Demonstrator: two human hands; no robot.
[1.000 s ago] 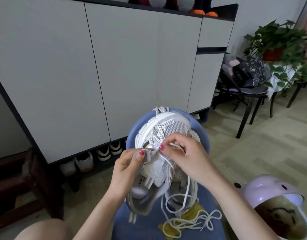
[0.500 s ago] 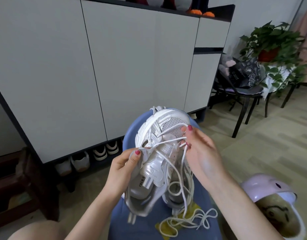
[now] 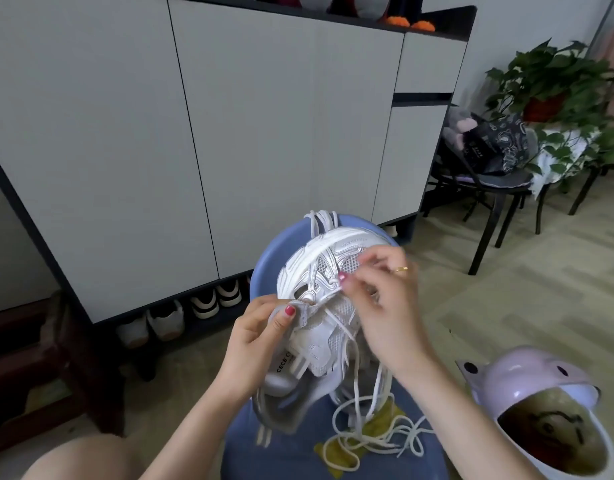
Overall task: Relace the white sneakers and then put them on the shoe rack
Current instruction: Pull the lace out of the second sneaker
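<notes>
The sneaker [image 3: 319, 306] stands toe-up on the blue stool [image 3: 264, 271], centre frame. The left hand [image 3: 260, 337] grips its collar at 8 o'clock; the right hand [image 3: 381, 303], at 3 o'clock, pinches the lace [image 3: 330, 295] at an upper eyelet. Lacing looks partway done: loose lace [image 3: 375, 434] trails at 6 o'clock. Racking under the cabinet [image 3: 229, 133], at 10 o'clock, remains.

Light: soft, even, moderately dim indoor daylight.
Shadows: faint, diffuse under the cabinet [image 3: 229, 150].
Blur: right hand [image 3: 381, 299] motion-smeared.
Distortion: wide-angle bowing of cabinet edges.
Glare: not apparent.
</notes>
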